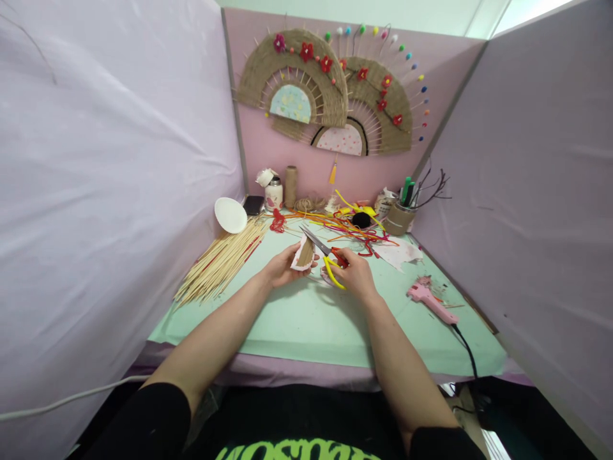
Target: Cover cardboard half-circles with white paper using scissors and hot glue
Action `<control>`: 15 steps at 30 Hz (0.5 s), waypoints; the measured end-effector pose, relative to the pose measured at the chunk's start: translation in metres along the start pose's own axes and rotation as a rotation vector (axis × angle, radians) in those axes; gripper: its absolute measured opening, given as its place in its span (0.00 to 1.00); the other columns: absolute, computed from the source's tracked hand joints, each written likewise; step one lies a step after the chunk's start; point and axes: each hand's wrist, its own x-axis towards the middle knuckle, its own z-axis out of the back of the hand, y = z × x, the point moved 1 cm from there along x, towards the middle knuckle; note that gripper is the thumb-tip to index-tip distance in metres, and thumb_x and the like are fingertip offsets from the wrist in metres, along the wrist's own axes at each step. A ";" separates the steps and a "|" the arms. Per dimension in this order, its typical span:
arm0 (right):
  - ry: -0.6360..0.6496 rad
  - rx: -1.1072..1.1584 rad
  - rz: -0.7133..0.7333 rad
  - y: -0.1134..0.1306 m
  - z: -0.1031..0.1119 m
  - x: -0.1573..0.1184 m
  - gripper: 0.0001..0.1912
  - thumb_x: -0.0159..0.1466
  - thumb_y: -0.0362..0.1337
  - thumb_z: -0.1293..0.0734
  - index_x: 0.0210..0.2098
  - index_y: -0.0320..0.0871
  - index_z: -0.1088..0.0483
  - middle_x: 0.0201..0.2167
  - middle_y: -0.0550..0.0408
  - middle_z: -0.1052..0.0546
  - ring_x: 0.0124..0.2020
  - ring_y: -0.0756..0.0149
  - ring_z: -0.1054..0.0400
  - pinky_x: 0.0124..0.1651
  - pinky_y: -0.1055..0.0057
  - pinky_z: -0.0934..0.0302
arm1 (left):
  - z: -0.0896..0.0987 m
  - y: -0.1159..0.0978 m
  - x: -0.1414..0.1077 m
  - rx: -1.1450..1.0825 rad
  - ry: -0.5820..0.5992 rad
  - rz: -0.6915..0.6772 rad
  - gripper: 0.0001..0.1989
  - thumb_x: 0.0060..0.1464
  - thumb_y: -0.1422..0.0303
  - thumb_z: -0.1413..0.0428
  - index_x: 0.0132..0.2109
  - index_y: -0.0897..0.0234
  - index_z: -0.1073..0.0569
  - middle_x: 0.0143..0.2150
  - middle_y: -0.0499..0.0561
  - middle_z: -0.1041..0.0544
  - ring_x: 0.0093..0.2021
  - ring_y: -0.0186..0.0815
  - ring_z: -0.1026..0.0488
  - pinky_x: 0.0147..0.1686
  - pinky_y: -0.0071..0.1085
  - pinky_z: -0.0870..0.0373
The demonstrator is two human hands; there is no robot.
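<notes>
Left hand (280, 269) pinches a pale-edged brown piece (305, 253); right hand (357, 276) grips 1 pair of scissors (322, 247). Green lettering (297, 450) on the black shirt (297, 409) is cropped, unreadable.

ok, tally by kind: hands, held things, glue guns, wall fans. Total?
Left hand and right hand: 2
Held cardboard piece: 1
Held scissors: 1
Glue gun: 1
Left fan and right fan: 2
Total: 7

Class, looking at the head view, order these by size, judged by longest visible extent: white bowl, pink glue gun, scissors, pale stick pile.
1. Pale stick pile
2. Scissors and pink glue gun: too alike to rank
3. White bowl
</notes>
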 end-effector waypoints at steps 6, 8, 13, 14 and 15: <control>0.029 -0.055 0.019 0.000 0.001 0.000 0.15 0.55 0.50 0.33 0.32 0.45 0.32 0.23 0.60 0.31 0.24 0.69 0.44 0.28 0.73 0.53 | 0.001 0.000 0.001 -0.004 -0.006 -0.002 0.18 0.61 0.62 0.53 0.47 0.73 0.28 0.41 0.62 0.23 0.34 0.36 0.24 0.32 0.28 0.30; 0.039 -0.068 0.017 0.001 0.001 0.000 0.14 0.55 0.50 0.34 0.30 0.45 0.32 0.22 0.60 0.32 0.23 0.70 0.45 0.28 0.73 0.54 | 0.002 0.000 0.001 -0.003 -0.014 0.004 0.18 0.61 0.62 0.52 0.46 0.73 0.28 0.40 0.62 0.22 0.33 0.35 0.24 0.32 0.28 0.30; -0.061 -0.063 -0.148 -0.008 0.006 0.003 0.14 0.56 0.49 0.35 0.33 0.45 0.34 0.26 0.57 0.28 0.26 0.67 0.39 0.29 0.72 0.51 | 0.002 -0.001 0.001 -0.015 0.022 0.009 0.17 0.59 0.63 0.52 0.48 0.71 0.28 0.42 0.61 0.22 0.34 0.37 0.24 0.33 0.30 0.29; -0.079 -0.101 -0.208 -0.011 0.009 0.004 0.14 0.57 0.49 0.35 0.34 0.45 0.34 0.28 0.56 0.27 0.27 0.66 0.38 0.30 0.72 0.50 | 0.001 -0.002 0.000 -0.017 0.041 0.013 0.17 0.59 0.63 0.52 0.48 0.71 0.28 0.42 0.61 0.22 0.35 0.37 0.23 0.33 0.30 0.29; -0.081 -0.158 -0.273 -0.015 0.012 0.005 0.14 0.57 0.48 0.35 0.35 0.44 0.33 0.30 0.54 0.26 0.29 0.65 0.36 0.30 0.72 0.50 | 0.001 -0.002 0.000 -0.017 0.061 0.021 0.18 0.59 0.63 0.52 0.48 0.72 0.28 0.43 0.62 0.22 0.36 0.38 0.23 0.34 0.30 0.29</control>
